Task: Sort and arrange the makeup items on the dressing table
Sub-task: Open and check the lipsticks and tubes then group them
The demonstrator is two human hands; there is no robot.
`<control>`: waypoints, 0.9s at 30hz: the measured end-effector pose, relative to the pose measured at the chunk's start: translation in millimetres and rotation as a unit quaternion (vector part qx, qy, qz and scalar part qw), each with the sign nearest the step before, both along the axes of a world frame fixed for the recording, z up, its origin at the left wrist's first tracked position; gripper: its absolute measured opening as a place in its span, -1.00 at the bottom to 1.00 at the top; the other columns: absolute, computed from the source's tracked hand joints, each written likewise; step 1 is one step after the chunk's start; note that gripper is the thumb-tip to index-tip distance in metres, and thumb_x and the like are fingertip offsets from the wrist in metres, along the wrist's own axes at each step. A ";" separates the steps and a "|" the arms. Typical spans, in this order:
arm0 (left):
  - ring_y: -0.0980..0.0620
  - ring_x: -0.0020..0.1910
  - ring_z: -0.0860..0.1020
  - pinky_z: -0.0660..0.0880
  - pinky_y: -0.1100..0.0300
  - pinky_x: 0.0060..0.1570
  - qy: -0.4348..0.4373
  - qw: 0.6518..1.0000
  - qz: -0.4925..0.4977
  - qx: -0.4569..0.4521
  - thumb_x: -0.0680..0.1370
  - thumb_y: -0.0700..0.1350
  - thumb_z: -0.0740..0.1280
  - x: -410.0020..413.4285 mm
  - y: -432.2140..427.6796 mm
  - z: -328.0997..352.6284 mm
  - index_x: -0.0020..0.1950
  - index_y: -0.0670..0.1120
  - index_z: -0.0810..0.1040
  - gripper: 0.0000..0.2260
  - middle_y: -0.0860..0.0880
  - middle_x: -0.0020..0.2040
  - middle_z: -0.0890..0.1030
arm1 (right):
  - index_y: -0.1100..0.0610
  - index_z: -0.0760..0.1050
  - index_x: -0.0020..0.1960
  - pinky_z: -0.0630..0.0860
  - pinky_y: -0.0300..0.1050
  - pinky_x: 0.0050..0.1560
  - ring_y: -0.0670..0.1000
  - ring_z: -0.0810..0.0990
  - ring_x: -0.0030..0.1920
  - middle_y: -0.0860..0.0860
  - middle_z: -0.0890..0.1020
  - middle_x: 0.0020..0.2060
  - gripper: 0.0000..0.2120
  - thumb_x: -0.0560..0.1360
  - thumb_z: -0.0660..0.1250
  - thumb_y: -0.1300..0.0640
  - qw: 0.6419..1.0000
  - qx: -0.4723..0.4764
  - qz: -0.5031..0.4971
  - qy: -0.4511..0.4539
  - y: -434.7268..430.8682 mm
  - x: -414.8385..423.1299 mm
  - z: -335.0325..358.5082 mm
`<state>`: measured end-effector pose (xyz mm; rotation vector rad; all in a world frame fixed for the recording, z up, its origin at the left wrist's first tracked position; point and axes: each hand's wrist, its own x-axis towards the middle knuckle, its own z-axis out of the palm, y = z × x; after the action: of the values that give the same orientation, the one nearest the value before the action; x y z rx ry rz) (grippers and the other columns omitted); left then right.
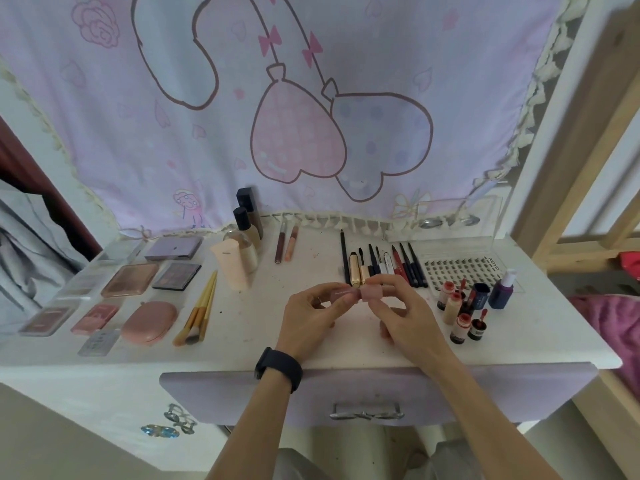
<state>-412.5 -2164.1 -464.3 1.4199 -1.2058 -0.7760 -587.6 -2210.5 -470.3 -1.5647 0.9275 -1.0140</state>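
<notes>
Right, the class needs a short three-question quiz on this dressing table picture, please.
1. True or false: the makeup brushes lie left of the left hand.
2. The left hand and right hand together hold: A) a small pink tube B) a brush C) a palette.
3. Fill in: the black band is on the ___ wrist.
Key: 1 true; 2 A; 3 left.
</notes>
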 end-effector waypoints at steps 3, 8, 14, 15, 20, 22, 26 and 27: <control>0.25 -0.17 0.61 0.50 0.37 -0.31 -0.002 1.000 -0.005 -0.003 0.44 0.12 0.48 -1.1 0.1 0.2 0.06 0.05 0.71 -0.75 0.18 -0.07 0.71 | -0.20 0.54 0.19 0.49 -0.20 -0.44 -0.03 0.55 -0.48 -0.13 0.70 -0.05 -0.74 0.54 0.33 -0.24 1.000 0.020 -0.010 0.006 0.4 1.2 4.1; 0.26 -0.13 0.61 0.52 0.37 -0.27 -0.005 1.000 -0.003 -0.007 0.40 0.17 0.45 -1.2 0.4 1.6 0.03 0.12 0.67 -0.74 0.24 -0.08 0.70 | -0.09 0.58 0.01 0.40 -0.27 -0.49 -0.07 0.48 -0.53 -0.02 0.68 -0.31 -0.71 0.53 0.27 -0.28 0.999 0.025 -0.023 0.030 -2.6 2.6 4.4; 0.26 -0.16 0.62 0.53 0.36 -0.27 0.000 1.000 0.000 -0.017 0.39 0.19 0.45 -0.9 0.6 0.8 0.05 0.07 0.69 -0.69 0.22 -0.08 0.70 | -0.16 0.54 0.11 0.53 -0.13 -0.42 0.09 0.64 -0.40 -0.08 0.68 -0.01 -0.89 0.59 0.38 -0.02 1.000 0.009 0.015 0.002 -2.0 -0.7 1.2; 0.25 -0.17 0.62 0.53 0.36 -0.28 0.002 1.000 -0.001 -0.017 0.41 0.17 0.46 -0.9 0.7 0.4 0.05 0.07 0.69 -0.71 0.21 -0.08 0.71 | -0.17 0.54 0.14 0.54 -0.14 -0.42 0.10 0.66 -0.38 -0.10 0.67 0.01 -0.86 0.58 0.38 -0.05 1.000 0.015 0.015 -0.001 -1.1 -0.4 2.9; 0.25 -0.20 0.61 0.52 0.35 -0.28 0.000 1.000 0.002 -0.011 0.47 0.06 0.49 -0.3 0.0 0.0 0.04 0.07 0.70 -0.82 0.19 -0.08 0.71 | -0.15 0.57 0.03 0.47 -0.18 -0.49 0.01 0.57 -0.50 -0.06 0.70 -0.20 -0.77 0.54 0.30 -0.27 0.999 0.030 -0.015 0.025 -2.9 2.3 4.9; 0.24 -0.18 0.61 0.52 0.34 -0.28 -0.003 1.000 0.002 -0.010 0.46 0.08 0.49 -0.5 0.6 1.4 0.02 0.12 0.69 -0.83 0.21 -0.07 0.70 | -0.17 0.57 -0.04 0.45 -0.18 -0.50 -0.01 0.54 -0.51 -0.03 0.69 -0.22 -0.87 0.59 0.30 -0.17 0.999 0.021 -0.013 0.030 -3.4 2.3 2.8; 0.24 -0.13 0.62 0.53 0.34 -0.27 -0.001 1.000 0.002 -0.016 0.44 0.11 0.49 -1.7 1.9 3.0 -0.01 0.16 0.67 -0.84 0.22 -0.07 0.70 | -0.21 0.52 0.08 0.54 -0.19 -0.39 0.03 0.66 -0.37 -0.18 0.66 -0.02 -0.90 0.60 0.37 -0.04 1.000 0.008 0.016 0.016 -3.0 -1.7 0.2; 0.24 -0.13 0.62 0.53 0.34 -0.27 0.000 1.000 0.002 -0.015 0.45 0.08 0.49 -1.8 1.9 2.9 -0.01 0.17 0.67 -0.87 0.22 -0.07 0.70 | -0.19 0.51 0.13 0.56 -0.18 -0.37 0.04 0.68 -0.33 -0.20 0.65 -0.01 -0.86 0.58 0.38 -0.08 1.000 0.016 0.017 0.013 -2.7 -1.7 2.0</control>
<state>-414.3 -2162.2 -461.4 1.3984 -1.2095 -0.7511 -589.3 -2213.1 -468.3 -1.5651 0.9280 -0.9523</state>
